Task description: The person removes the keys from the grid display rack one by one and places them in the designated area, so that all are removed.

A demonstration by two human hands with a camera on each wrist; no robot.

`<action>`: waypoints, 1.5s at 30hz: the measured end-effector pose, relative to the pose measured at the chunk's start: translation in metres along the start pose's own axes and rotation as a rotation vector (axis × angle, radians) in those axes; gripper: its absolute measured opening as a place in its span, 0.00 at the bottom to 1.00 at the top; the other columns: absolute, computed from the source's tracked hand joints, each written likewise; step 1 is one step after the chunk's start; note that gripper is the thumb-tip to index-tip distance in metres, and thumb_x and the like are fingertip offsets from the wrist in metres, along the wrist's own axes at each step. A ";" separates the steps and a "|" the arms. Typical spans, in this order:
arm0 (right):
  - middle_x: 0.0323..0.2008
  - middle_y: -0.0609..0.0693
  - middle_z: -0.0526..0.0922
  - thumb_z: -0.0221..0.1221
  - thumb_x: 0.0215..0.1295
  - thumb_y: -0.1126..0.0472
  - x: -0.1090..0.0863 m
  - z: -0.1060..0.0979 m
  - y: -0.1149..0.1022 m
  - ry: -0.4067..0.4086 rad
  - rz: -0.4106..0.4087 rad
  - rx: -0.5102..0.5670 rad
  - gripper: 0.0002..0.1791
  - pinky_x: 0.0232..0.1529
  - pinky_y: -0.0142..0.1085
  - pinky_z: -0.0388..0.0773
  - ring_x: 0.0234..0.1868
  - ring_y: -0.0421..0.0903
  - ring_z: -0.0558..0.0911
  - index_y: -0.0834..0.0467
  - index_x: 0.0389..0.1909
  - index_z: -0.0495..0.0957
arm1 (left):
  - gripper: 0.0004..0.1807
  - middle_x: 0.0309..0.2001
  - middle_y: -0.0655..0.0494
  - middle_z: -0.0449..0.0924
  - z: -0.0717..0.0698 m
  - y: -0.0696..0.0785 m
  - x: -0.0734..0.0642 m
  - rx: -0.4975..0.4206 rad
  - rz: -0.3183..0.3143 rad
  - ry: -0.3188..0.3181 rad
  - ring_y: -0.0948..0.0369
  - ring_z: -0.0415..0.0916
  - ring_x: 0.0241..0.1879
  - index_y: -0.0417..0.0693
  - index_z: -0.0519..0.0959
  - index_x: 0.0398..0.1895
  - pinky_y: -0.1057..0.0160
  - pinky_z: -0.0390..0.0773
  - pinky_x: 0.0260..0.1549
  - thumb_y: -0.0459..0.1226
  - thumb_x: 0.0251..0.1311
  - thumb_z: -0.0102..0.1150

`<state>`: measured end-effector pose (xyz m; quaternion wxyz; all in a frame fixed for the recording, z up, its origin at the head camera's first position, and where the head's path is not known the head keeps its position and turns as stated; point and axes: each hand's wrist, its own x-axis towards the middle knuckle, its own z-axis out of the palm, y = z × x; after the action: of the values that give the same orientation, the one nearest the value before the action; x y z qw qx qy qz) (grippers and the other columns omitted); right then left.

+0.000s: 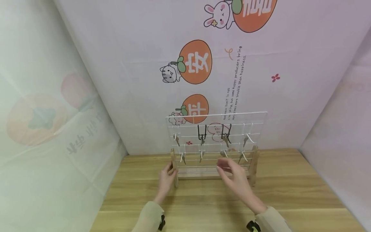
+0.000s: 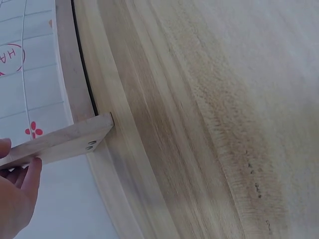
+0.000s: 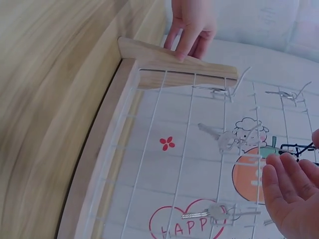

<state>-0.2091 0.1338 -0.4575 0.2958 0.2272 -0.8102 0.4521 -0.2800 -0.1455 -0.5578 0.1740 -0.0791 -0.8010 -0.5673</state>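
Observation:
A white wire grid [image 1: 217, 115] stands upright in a wooden stand [image 1: 254, 166], with several keys [image 1: 176, 139] hanging from white hooks and two black hooks [image 1: 202, 130]. My left hand [image 1: 166, 179] grips the stand's left side piece [image 2: 75, 142], thumb on one face and fingers on the other. In front of the grid's lower right part is my right hand [image 1: 236, 177], fingers loosely bent and nothing visible between them. The right wrist view has its fingers [image 3: 286, 181] apart from the thumb, beside the grid and near a key [image 3: 204, 215].
The stand rests on a wood-grain tabletop [image 1: 203, 206]. Behind it hangs a white cloth [image 1: 139, 96] printed with orange fruit and cartoon animals. Pale cloth walls [image 1: 37, 64] rise at both sides.

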 end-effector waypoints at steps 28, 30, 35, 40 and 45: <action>0.46 0.60 0.85 0.62 0.63 0.72 0.050 0.045 -0.022 -0.112 -0.005 0.111 0.17 0.48 0.42 0.90 0.45 0.54 0.86 0.67 0.53 0.75 | 0.22 0.48 0.27 0.82 0.000 -0.007 0.005 -0.032 -0.012 0.019 0.38 0.84 0.47 0.26 0.76 0.55 0.60 0.89 0.45 0.21 0.54 0.64; 0.46 0.60 0.85 0.62 0.63 0.70 0.053 0.049 -0.024 -0.117 0.008 0.113 0.17 0.48 0.41 0.90 0.46 0.53 0.86 0.66 0.53 0.75 | 0.22 0.48 0.27 0.82 -0.001 -0.007 0.005 -0.030 -0.022 0.020 0.38 0.84 0.47 0.26 0.76 0.55 0.61 0.89 0.45 0.21 0.54 0.64; 0.46 0.59 0.86 0.62 0.65 0.68 0.063 0.059 -0.032 -0.117 0.020 0.119 0.16 0.48 0.42 0.90 0.46 0.52 0.86 0.65 0.52 0.76 | 0.22 0.49 0.28 0.82 -0.002 -0.007 0.005 -0.027 -0.043 0.015 0.39 0.84 0.48 0.26 0.76 0.55 0.62 0.89 0.45 0.22 0.55 0.65; 0.46 0.60 0.85 0.61 0.66 0.67 0.067 0.066 -0.041 -0.134 0.028 0.146 0.14 0.47 0.43 0.90 0.46 0.52 0.86 0.65 0.51 0.76 | 0.21 0.49 0.27 0.82 -0.001 -0.006 0.005 -0.016 -0.047 0.015 0.38 0.84 0.47 0.26 0.77 0.54 0.60 0.89 0.44 0.21 0.54 0.64; 0.46 0.59 0.86 0.61 0.66 0.68 0.069 0.072 -0.043 -0.140 0.038 0.155 0.14 0.48 0.40 0.90 0.46 0.51 0.86 0.65 0.51 0.76 | 0.21 0.48 0.28 0.82 -0.002 -0.003 0.005 -0.013 -0.041 0.021 0.38 0.84 0.47 0.26 0.77 0.53 0.59 0.89 0.44 0.21 0.54 0.65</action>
<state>-0.2511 0.0433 -0.4149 0.2112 0.2650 -0.7956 0.5022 -0.2857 -0.1490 -0.5581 0.1701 -0.0580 -0.7970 -0.5766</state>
